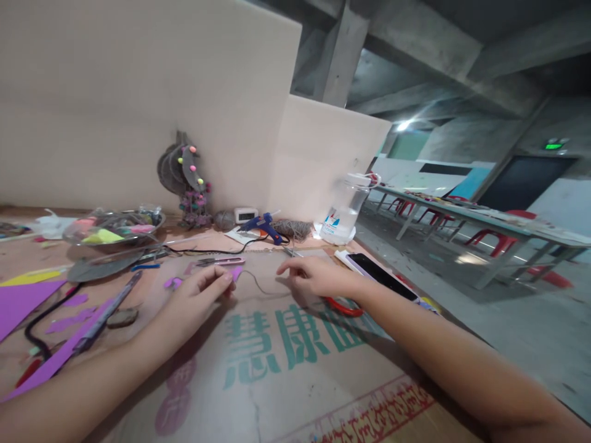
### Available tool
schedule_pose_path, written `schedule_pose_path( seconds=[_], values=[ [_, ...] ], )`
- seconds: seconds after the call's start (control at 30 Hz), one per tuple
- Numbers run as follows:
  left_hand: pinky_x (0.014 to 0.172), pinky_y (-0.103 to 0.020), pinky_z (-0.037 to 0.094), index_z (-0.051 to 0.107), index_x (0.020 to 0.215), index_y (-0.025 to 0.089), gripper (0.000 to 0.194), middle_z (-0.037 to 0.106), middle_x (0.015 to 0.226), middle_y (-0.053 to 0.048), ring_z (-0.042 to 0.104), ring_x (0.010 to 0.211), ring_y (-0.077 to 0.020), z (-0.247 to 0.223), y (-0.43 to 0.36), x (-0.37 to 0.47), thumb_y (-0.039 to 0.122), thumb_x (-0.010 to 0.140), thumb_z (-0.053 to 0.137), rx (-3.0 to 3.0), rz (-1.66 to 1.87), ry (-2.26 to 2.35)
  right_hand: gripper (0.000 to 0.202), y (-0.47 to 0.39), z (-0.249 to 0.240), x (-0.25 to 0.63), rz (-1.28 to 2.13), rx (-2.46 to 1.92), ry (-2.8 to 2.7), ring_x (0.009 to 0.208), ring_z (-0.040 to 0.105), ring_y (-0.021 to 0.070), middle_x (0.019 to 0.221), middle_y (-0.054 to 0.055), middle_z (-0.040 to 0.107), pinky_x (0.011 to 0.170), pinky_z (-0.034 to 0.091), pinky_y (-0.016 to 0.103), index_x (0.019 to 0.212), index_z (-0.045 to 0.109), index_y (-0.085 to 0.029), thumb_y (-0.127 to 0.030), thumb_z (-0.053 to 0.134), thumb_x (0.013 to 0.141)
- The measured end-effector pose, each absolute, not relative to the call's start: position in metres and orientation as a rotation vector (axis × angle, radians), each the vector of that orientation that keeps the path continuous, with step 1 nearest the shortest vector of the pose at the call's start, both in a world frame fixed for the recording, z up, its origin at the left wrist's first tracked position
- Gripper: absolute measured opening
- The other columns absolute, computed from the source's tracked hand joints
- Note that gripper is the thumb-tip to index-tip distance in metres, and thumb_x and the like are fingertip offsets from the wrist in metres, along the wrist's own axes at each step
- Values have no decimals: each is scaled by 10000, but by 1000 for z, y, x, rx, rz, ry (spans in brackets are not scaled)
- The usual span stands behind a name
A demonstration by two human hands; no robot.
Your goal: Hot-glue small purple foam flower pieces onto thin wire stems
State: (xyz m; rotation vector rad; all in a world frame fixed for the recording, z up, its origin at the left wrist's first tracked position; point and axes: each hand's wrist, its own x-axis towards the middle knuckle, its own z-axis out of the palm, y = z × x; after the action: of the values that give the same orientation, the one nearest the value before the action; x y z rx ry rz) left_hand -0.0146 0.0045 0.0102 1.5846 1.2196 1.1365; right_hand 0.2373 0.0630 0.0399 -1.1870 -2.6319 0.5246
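Note:
My left hand [205, 292] is closed in a pinch over the sheet with green characters. Beside its fingertips is a small purple piece [237, 272], and a thin grey yarn [256, 283] curves from there toward my right hand [307, 275]. Exactly what lies between the left fingers is hidden. The right index finger stretches out to the left while the other fingers curl loosely; no held thing shows. Another purple piece [173, 282] lies left of my left hand. Under my right forearm, red-handled scissors [345, 307] are partly covered.
Behind the hands lie a blue glue gun [268, 228], a box cutter [221, 261] and grey yarn balls [225, 219]. A bowl of craft bits [113, 237] stands left; a water bottle [344, 212] and phone [383, 275] are right. Purple sheets [28, 304] lie at far left.

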Motion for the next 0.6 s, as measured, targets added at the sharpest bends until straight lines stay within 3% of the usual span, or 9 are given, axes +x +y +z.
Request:
schedule_pose_path(
  seconds=[0.1,0.23,0.33,0.47,0.6],
  values=[
    [645,-273,443,503,681,195,287,558,665,4,552,671,-158,13,4,-15,451,809,508,1563,1137,1238,270,77,45,251,343,-1221,-2620,724,594,154,862,32,682,640,425,256,1033,662,-232,-157,517,817],
    [660,-269,426,505,692,195,287,555,690,-1,542,693,-164,11,5,-14,462,795,515,1565,1123,1212,401,100,35,270,18,-1351,-2385,863,591,181,996,82,664,752,419,287,1217,581,-204,-113,393,874],
    [665,-268,411,508,695,193,294,549,695,-5,532,702,-170,6,6,-13,470,792,507,1576,1113,1220,453,113,24,278,2,-1398,-2426,903,582,193,1011,89,645,774,407,280,1247,573,-230,-86,436,840],
    [661,-279,395,505,673,193,307,544,674,-13,525,697,-182,3,8,-13,474,794,485,1659,1065,1219,377,131,19,279,246,-1351,-2434,897,585,190,983,60,657,792,404,271,1116,661,-259,-117,543,787],
    [662,-284,394,493,670,194,315,532,670,-9,520,695,-183,2,8,-13,480,799,469,1671,1031,1216,151,149,16,275,353,-1336,-2366,731,594,161,795,20,674,705,423,250,867,699,-205,-175,612,748]
  ],
)
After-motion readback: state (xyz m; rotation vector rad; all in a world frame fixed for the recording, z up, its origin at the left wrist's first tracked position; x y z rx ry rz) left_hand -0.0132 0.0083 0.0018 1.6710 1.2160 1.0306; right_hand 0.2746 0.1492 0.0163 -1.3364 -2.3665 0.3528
